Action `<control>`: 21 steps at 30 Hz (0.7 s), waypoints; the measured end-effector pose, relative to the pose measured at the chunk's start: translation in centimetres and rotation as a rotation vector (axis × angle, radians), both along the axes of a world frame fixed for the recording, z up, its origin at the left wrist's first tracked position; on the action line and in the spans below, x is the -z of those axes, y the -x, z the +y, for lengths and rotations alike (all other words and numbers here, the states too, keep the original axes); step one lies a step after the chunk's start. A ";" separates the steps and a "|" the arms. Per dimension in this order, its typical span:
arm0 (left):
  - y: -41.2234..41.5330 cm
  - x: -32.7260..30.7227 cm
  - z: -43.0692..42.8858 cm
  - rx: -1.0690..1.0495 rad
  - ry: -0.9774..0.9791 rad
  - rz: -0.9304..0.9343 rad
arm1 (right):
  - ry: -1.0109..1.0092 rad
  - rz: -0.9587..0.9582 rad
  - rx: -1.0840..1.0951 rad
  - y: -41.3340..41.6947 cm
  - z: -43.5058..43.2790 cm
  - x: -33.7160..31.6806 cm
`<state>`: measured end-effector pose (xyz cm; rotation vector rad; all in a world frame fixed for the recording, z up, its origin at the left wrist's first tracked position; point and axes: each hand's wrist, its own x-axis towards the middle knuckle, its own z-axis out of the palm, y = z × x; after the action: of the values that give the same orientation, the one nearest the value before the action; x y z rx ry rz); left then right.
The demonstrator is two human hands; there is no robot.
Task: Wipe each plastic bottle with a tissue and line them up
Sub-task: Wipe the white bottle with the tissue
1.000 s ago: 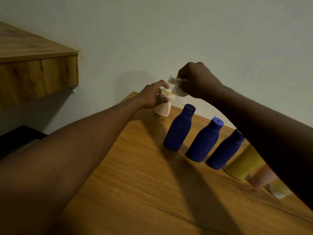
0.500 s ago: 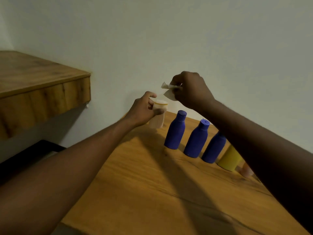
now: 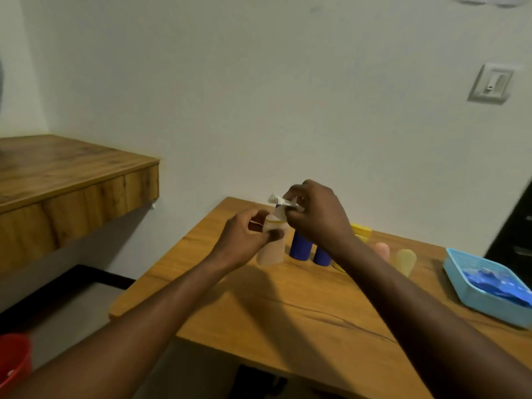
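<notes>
My left hand (image 3: 244, 240) grips a pale peach bottle (image 3: 272, 249) near its top, at the left end of a row on the wooden table (image 3: 288, 306). Just above the bottle's mouth, my right hand (image 3: 319, 217) pinches a crumpled white tissue (image 3: 277, 204). Behind my right wrist stand two blue bottles (image 3: 300, 247), mostly hidden. Further right in the row are a yellow bottle (image 3: 361, 231), a pink bottle (image 3: 382, 250) and a pale yellow bottle (image 3: 406, 262), all partly covered by my right forearm.
A light blue basket (image 3: 466, 286) with blue items inside sits at the table's right edge. A thick wooden shelf (image 3: 72, 180) juts from the wall on the left. A red bucket (image 3: 14, 367) stands on the floor at lower left. A wall switch (image 3: 490, 86) is upper right.
The view has pulled back and swung right, bringing the basket and switch into sight. My right hand with the tissue has dropped closer to the peach bottle's top. My left hand keeps its grip.
</notes>
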<state>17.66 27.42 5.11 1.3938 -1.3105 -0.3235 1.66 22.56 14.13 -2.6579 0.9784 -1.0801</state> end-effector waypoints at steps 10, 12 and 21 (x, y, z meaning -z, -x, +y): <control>9.2 3.9 3.3 0.134 -0.069 0.138 | -0.006 -0.133 0.100 10.8 2.8 5.4; 10.3 4.5 3.3 0.138 -0.081 0.145 | -0.027 -0.071 0.091 11.1 2.9 6.8; 12.0 5.5 2.7 0.136 -0.081 0.132 | 0.061 0.049 0.060 11.8 3.4 11.9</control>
<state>5.64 30.09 -0.39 1.3298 -1.2975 -0.5565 -10.15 25.95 2.20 -2.7322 1.0571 -1.0788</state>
